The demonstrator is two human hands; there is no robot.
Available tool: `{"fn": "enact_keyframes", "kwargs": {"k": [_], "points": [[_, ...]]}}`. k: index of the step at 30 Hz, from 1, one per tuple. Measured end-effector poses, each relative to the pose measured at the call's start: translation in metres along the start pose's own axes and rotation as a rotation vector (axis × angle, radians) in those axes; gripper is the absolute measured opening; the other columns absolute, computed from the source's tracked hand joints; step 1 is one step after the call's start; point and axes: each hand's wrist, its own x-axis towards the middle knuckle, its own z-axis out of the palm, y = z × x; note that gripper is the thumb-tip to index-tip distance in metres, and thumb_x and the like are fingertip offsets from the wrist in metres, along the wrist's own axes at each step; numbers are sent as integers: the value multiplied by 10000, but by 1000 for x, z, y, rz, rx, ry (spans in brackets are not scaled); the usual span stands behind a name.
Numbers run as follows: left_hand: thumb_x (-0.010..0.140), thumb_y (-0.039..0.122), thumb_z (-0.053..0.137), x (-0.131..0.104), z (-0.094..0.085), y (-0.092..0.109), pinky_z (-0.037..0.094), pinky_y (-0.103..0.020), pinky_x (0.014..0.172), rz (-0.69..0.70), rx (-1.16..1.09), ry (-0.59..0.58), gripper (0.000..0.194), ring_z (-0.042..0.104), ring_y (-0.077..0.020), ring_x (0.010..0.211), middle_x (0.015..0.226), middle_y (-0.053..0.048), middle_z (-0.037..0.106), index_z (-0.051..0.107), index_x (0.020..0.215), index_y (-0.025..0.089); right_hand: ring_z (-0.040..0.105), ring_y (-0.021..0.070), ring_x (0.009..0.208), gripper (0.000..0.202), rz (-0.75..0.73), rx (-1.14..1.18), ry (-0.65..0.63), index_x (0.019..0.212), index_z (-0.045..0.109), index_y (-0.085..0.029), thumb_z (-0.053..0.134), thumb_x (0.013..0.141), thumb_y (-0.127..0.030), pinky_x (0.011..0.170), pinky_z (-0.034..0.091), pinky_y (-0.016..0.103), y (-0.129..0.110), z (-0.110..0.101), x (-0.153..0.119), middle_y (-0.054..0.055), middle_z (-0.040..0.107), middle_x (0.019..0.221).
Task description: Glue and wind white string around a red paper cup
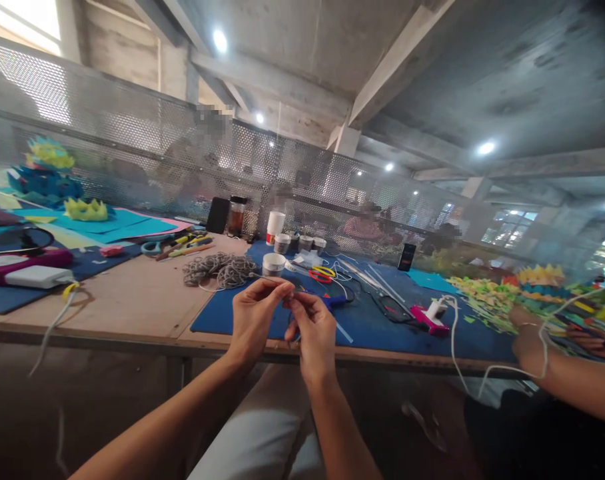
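Note:
My left hand (pixel 255 310) and my right hand (pixel 312 327) meet fingertip to fingertip just above the table's front edge. Both are closed in a pinch. A thin grey cord (pixel 259 276) runs from a loose grey cord bundle (pixel 220 270) to my left fingers, and a bit of it seems to hang below my right fingers. The exact spot where they grip it is hidden. Behind my hands stands a white paper cup (pixel 273 265). A blue-handled tool, perhaps a glue gun (pixel 335 300), lies right of my right hand on the blue mat (pixel 377 327).
Beyond are several small cups (pixel 305 243), yellow and red scissors (pixel 322 273), clear sticks (pixel 385 283) and a pink power strip (pixel 431 320) with a white cable. Pliers (pixel 185 240) lie left. Another person's arm (pixel 557 373) reaches in at right, near paper scraps (pixel 482 303).

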Motion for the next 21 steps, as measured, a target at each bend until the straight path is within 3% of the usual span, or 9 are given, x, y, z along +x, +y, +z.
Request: {"fn": "enact_keyframes", "kwargs": {"k": [2, 6, 11, 21], "points": [[750, 196, 798, -1, 1, 3, 488, -226, 663, 11, 1, 3, 56, 593, -123, 673, 754, 1, 697, 750, 759, 168, 545, 67, 463, 255, 18, 55, -11, 934, 675, -179, 747, 817, -393, 438, 429, 199, 1, -1, -1, 21, 712, 865], [729, 198, 806, -2, 2, 5, 477, -232, 750, -13, -38, 6, 74, 602, -143, 791, 831, -4, 692, 737, 722, 175, 616, 126, 718, 228, -4, 81, -48, 961, 704, -188, 745, 822, -364, 694, 520, 251, 5, -3, 0, 16, 686, 872], [717, 195, 816, -3, 5, 2, 465, -236, 807, -76, -117, -7, 80, 599, -145, 832, 838, -3, 688, 739, 709, 175, 525, 119, 689, 269, -83, 26, 60, 939, 730, -191, 718, 842, -442, 655, 456, 242, 12, -1, 5, -5, 644, 802], [698, 240, 853, -7, 8, 1, 474, -239, 790, -206, -169, -11, 146, 593, -134, 787, 818, -12, 690, 737, 702, 150, 594, 163, 785, 271, -147, -34, 155, 887, 738, -169, 742, 812, -429, 747, 482, 285, 9, 3, 8, 26, 700, 840]]}}
